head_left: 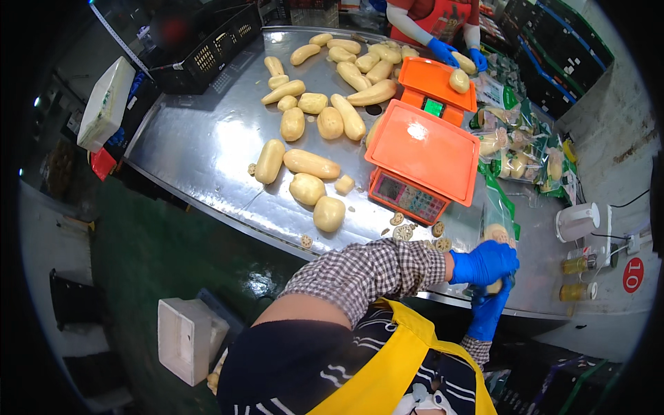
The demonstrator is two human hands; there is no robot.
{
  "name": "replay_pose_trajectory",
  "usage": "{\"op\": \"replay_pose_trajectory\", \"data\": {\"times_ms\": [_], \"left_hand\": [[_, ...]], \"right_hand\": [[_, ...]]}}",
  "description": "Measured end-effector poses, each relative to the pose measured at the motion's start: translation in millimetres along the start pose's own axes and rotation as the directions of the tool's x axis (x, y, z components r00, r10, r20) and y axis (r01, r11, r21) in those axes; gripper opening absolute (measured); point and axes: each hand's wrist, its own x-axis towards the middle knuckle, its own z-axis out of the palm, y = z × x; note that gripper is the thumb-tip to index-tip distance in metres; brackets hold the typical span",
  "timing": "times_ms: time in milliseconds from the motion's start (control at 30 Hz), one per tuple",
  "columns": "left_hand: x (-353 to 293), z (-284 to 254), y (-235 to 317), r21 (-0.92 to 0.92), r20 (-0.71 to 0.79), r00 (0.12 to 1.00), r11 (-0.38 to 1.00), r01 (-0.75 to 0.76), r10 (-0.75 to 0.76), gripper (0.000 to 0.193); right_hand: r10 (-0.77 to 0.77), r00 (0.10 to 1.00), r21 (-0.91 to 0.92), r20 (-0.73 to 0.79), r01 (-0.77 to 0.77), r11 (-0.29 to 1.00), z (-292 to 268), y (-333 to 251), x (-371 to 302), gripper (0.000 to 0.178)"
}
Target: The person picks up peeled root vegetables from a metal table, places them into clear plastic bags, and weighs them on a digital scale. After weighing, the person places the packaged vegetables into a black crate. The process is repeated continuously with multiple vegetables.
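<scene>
Clasping a clear, green-edged bag [495, 207] of pale lotus root [496, 234] with the blue-gloved left grip [483, 263], pressing the fingers around it, at the near right of the front orange scale [420, 152]. Touching the lower end of the same bag with the blue-gloved right grip [490, 315], farther toward the near side of the scale. Being unable to tell spread from pressed together at the right grip, because of partial covering by the bag and left grip. Showing loose peeled segments [292, 124] on the metal worktop [200, 152], left and far left of the scale. Showing small cut slices [403, 232] just off the near edge of the scale. Showing a second orange scale [443, 83] directly beyond the front scale, bearing one short segment [459, 81]. Showing a co-worker's gloved hands [443, 51] beyond both, with a segment [464, 63] between them. Showing packed bags [519, 164] right of the front scale, and a white jug [577, 223] farther right, toward the near side
</scene>
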Motion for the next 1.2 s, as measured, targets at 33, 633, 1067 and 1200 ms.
{"op": "replay_pose_trajectory", "data": {"times_ms": [33,633,1067,1200], "left_hand": [[1,-11,-2,0.0,-0.007,1.0,1.0,-0.008,0.008,0.012],[-119,-180,-104,0.05,-0.543,0.75,0.877,0.478,-0.378,0.034],[-356,-324,-164,0.075,-0.741,0.01,-0.069,0.995,-0.671,0.084],[-314,-331,-123,-0.889,-0.241,-0.228,0.121,0.442,-0.943,0.063]], "right_hand": [[-0.022,0.942,0.151,0.336,-0.031,0.988,-11,2,19,0.035],[-0.209,0.679,-0.645,0.703,0.734,0.215,155,65,131,0.042],[-0.192,0.67,-0.697,0.717,0.68,-0.229,170,35,146,0.043],[-0.207,0.666,-0.697,0.717,0.669,-0.26,160,45,139,0.043]]}}
